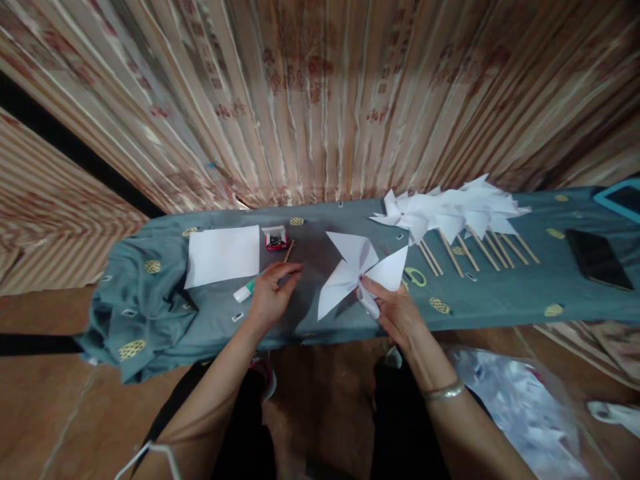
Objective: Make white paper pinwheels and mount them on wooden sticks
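Note:
My right hand (395, 310) pinches the centre of a white paper pinwheel (357, 270), holding its folded blades above the cloth-covered bench (500, 293). My left hand (270, 293) rests on the cloth with fingers curled, beside a white glue stick with a green cap (245, 291); whether it grips anything small is unclear. Just beyond it lie a thin wooden stick (289, 251) and a small red box of pins (275, 238). A stack of white paper sheets (223, 255) lies to the left.
Several finished paper pinwheels on wooden sticks (460, 220) lie in a row at the right. Green-handled scissors (415, 276) sit near my right hand. A dark phone (597, 259) and a blue tablet (620, 199) are far right. A plastic bag of scraps (520, 407) lies on the floor.

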Tool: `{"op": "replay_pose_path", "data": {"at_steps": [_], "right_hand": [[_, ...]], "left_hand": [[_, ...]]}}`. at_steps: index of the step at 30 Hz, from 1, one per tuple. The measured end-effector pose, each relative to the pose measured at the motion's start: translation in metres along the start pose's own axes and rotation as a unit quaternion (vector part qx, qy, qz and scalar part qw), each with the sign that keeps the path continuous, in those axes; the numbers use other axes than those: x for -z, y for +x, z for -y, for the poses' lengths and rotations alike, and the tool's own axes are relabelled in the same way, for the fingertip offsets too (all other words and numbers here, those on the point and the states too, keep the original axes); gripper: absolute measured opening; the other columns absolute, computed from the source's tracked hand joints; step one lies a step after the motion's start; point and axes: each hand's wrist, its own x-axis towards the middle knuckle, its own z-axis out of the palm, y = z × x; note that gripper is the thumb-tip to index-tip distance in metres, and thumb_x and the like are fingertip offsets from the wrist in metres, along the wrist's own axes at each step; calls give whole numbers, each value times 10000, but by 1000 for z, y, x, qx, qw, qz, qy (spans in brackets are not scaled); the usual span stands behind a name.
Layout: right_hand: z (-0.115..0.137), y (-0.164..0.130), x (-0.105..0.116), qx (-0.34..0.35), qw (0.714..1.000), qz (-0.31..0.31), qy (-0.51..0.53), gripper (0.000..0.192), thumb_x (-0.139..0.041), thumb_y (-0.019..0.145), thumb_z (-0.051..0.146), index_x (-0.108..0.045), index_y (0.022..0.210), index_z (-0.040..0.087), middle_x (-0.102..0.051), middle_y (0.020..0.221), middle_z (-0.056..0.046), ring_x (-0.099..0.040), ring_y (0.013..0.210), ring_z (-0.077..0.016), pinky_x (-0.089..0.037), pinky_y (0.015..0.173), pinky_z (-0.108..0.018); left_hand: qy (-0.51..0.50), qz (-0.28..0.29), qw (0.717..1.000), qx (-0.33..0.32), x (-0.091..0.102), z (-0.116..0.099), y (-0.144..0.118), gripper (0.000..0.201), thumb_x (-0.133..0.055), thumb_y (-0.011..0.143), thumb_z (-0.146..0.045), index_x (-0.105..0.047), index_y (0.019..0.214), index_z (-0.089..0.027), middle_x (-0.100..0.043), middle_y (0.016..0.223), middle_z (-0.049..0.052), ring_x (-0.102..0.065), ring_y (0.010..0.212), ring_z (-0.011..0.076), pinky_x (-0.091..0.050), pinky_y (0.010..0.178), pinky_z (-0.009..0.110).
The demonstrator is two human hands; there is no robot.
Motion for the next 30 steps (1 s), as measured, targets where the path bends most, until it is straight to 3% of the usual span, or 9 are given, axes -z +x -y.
{"op": "replay_pose_path", "data": {"at_steps": [4,9,14,20,24,27,29,30], "right_hand": [[1,-1,-1,-4,1000,-11,2,386,-900,465,203,-743,818,191,-794,814,-14,-738,670,-182,-621,593,-245],[2,-6,0,-27,999,-10,-13,419,-904,443,204,-749,833,197,-794,813,-10,-743,698,-197,-627,642,-275],[-1,-10,1,-22,999,5,-29,388,-882,473,220,-753,839,232,-798,851,7,-749,744,-207,-631,666,-285],[0,-10,6,-26,999,16,-31,325,-865,508,211,-759,812,265,-799,833,24,-745,721,-192,-629,668,-263],[1,-11,9,-33,999,4,-11,377,-897,452,205,-756,802,216,-796,803,1,-737,692,-188,-625,643,-267],[2,-15,14,-15,1000,14,-9,401,-921,442,240,-753,801,177,-793,809,-22,-731,688,-184,-624,669,-280],[5,-23,19,21,998,38,-42,350,-915,493,289,-751,777,169,-788,801,-33,-721,673,-180,-617,659,-278],[7,-28,22,50,994,53,-76,305,-901,538,311,-748,761,172,-783,781,-33,-710,649,-173,-608,628,-271]], "left_hand": [[98,15,995,-27,2,5,4,215,-551,860,-214,-748,946,-214,-748,978,68,-662,951,235,-514,904,373],[266,57,961,-39,7,18,16,300,-545,857,-167,-713,1106,-157,-718,1126,130,-613,1067,305,-483,946,445],[297,57,953,-9,-4,26,31,391,-565,811,-114,-677,1184,-157,-699,1148,139,-612,1071,312,-483,934,423],[295,37,954,33,-11,27,43,276,-544,786,-84,-742,954,-177,-704,950,129,-665,912,297,-507,789,368],[261,15,965,32,-14,14,45,282,-547,764,-74,-735,947,-176,-699,950,109,-661,896,263,-510,814,349],[183,-6,983,5,-17,-9,40,275,-522,812,-134,-723,998,-166,-686,978,79,-650,848,192,-514,824,307],[-40,-43,998,7,-22,-28,32,228,-600,769,-195,-735,949,-159,-679,918,55,-636,804,172,-514,752,281],[-148,-50,987,35,-26,-37,27,208,-656,723,-224,-740,900,-155,-680,852,40,-627,753,156,-503,691,257]]}}
